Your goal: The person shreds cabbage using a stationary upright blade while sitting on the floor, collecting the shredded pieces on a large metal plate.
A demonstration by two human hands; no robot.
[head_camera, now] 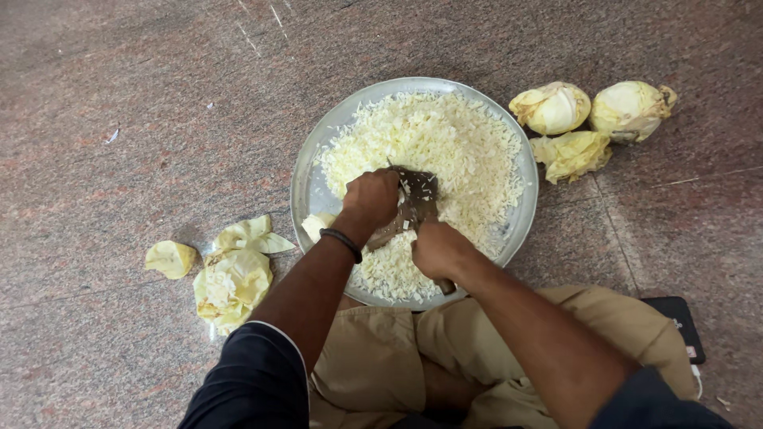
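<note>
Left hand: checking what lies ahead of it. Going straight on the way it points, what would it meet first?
The left hand points up-frame; it would probably first meet the shredded cabbage heaped in the steel plate.

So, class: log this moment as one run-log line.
left hand pressing dark flat blade | right hand gripping its handle | round steel tray of shredded pale cabbage | stone floor
</note>
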